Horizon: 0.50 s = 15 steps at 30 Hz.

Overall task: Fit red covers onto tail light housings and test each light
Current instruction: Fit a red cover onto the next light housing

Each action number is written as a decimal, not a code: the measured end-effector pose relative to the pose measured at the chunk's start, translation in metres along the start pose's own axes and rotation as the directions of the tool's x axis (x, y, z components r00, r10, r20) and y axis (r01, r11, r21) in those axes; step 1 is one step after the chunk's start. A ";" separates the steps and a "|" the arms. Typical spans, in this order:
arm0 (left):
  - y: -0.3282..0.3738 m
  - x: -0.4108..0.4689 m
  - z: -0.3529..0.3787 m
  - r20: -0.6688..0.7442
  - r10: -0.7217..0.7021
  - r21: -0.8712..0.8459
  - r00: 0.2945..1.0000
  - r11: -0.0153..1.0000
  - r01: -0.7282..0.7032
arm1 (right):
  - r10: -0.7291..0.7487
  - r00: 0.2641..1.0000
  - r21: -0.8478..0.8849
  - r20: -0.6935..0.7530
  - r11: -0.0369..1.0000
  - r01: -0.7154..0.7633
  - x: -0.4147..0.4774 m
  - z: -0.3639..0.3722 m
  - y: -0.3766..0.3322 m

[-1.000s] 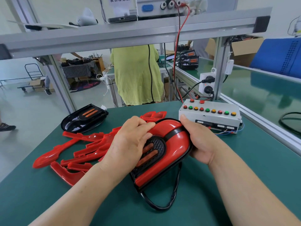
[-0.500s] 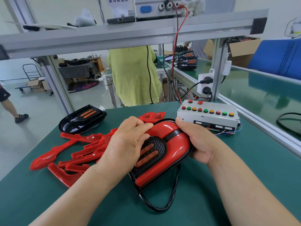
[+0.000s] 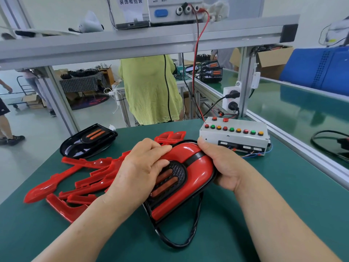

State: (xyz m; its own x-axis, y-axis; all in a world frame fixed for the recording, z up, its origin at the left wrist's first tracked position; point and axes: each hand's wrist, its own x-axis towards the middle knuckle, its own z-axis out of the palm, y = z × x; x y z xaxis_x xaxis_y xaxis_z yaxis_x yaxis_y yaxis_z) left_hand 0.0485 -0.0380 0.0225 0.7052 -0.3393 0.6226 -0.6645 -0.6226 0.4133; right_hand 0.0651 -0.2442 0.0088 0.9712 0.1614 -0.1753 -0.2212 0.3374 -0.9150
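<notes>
Tail light housing (image 3: 178, 172) lies on the green bench mat (image 3: 283, 195) at centre, with its black cable (image 3: 190, 237) looped toward the near edge and the cable's end hidden. Red cover (image 3: 196, 176) sits over it, glossy, framing the black mesh face and two orange lens bars (image 3: 166, 183); a black rim shows along the near side. Left hand (image 3: 139, 171) is on the cover's left flank, fingers curled over the far edge, thumb at the mesh, pressing. Right hand (image 3: 224, 167) grips the right edge, thumb on top, fingers tucked under. Judgement: seating the cover is the step in hand, and I cannot tell whether it is fully home. Light test not yet done; bars look unlit. To the left, loose red covers (image 3: 85, 178) in a heap. Beyond them, a bare housing (image 3: 88, 140) waits for its cover. Far right: test box (image 3: 234, 135) with coloured buttons.
</notes>
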 end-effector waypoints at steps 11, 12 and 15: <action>-0.001 -0.001 0.001 0.039 0.001 -0.016 0.999 1.000 0.000 | 0.013 0.999 -0.035 -0.041 0.999 -0.014 -0.002 0.005 -0.001; -0.001 -0.001 0.001 0.041 0.001 -0.018 0.999 1.000 0.000 | 0.015 0.999 -0.035 -0.050 0.999 -0.017 -0.002 0.005 -0.001; -0.002 -0.002 0.003 0.040 0.003 -0.012 0.999 1.000 -0.002 | 0.026 0.997 -0.029 -0.070 0.999 -0.028 -0.002 0.006 0.000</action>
State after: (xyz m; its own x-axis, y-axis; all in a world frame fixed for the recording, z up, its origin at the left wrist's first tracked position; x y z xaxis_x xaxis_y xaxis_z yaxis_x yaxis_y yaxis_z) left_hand 0.0493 -0.0386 0.0188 0.7127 -0.3686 0.5969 -0.6688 -0.6136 0.4197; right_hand 0.0625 -0.2389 0.0118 0.9689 0.1053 -0.2241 -0.2459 0.3052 -0.9200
